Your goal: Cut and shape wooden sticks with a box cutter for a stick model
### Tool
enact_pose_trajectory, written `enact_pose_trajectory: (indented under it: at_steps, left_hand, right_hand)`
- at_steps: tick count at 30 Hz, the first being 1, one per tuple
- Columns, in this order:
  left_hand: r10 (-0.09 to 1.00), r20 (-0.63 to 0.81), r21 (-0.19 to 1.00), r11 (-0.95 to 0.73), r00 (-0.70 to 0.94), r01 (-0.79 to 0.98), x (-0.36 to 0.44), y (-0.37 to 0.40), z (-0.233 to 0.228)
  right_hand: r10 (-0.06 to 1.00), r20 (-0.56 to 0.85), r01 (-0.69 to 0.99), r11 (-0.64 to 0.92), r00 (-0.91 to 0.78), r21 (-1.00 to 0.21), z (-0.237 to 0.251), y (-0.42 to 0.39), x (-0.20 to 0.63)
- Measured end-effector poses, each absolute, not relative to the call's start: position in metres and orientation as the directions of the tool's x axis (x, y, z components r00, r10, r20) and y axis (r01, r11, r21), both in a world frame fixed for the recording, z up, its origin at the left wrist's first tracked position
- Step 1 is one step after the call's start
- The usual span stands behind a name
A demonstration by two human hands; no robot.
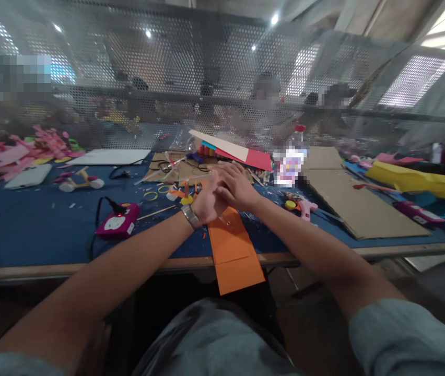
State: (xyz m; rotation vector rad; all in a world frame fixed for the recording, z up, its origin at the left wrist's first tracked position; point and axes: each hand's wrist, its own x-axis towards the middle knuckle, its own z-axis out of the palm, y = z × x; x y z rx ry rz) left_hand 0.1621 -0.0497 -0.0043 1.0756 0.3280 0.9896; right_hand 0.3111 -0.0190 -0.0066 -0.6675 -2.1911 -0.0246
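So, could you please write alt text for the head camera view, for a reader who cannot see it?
Both hands, the right hand laid over the left hand, press on an orange paper strip that hangs over the edge of a blue craft table. A pink glue gun, cardboard sheets and a magenta device lie nearby.

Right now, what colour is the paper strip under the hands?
Orange: the paper strip shows best in the head view.

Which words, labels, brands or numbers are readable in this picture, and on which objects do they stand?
None can be read.
Clear plastic bottle with red cap: its label is blurred.
Magenta box-shaped device with white face: markings too small.
Silver wristwatch: dial not readable.
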Motion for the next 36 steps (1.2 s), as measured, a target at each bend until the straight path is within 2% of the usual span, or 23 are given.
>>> enact_pose_trajectory:
  at_steps: [4,7,10,15,19,22,27,32,34,36]
  left_hand:
    - [0.813,0.247,0.836,0.096,0.527,-0.541,0.159,-0.047,0.001]
    - [0.816,0.286,0.830,0.051,0.502,-0.555,0.160,-0.046,0.003]
    - [0.798,0.332,0.838,-0.005,0.503,-0.545,0.166,-0.049,0.002]
    - [0.747,0.376,0.868,-0.077,0.549,-0.490,0.179,-0.063,0.001]
    - [0.735,0.399,0.872,-0.119,0.548,-0.475,0.187,-0.063,0.012]
    - [0.770,0.426,0.852,-0.165,0.475,-0.497,0.192,-0.046,0.033]
    - [0.797,0.513,0.778,-0.275,0.318,-0.565,0.205,-0.021,0.069]
    - [0.749,0.518,0.805,-0.264,0.413,-0.531,0.230,-0.046,0.049]
    - [0.764,0.475,0.831,-0.227,0.436,-0.508,0.234,-0.051,0.038]
    - [0.781,0.455,0.838,-0.214,0.428,-0.502,0.230,-0.043,0.039]
  right_hand:
    - [0.360,0.680,0.347,0.924,-0.639,-0.162,-0.002,-0.036,0.299]
    - [0.344,0.666,0.368,0.923,-0.662,-0.111,-0.001,-0.038,0.296]
    - [0.396,0.698,0.483,0.872,-0.597,-0.082,0.000,-0.031,0.305]
    - [0.455,0.797,0.555,0.811,-0.397,-0.187,0.005,-0.020,0.322]
    - [0.368,0.839,0.479,0.865,-0.402,-0.150,0.013,-0.032,0.318]
    - [0.309,0.844,0.434,0.895,-0.438,-0.102,0.015,-0.044,0.309]
    - [0.337,0.862,0.457,0.878,-0.380,-0.142,0.013,-0.034,0.315]
    - [0.401,0.891,0.623,0.758,-0.211,-0.194,0.023,-0.018,0.333]
    - [0.387,0.895,0.620,0.765,-0.222,-0.177,0.027,-0.025,0.330]
    - [0.349,0.887,0.545,0.827,-0.303,-0.139,0.029,-0.036,0.321]
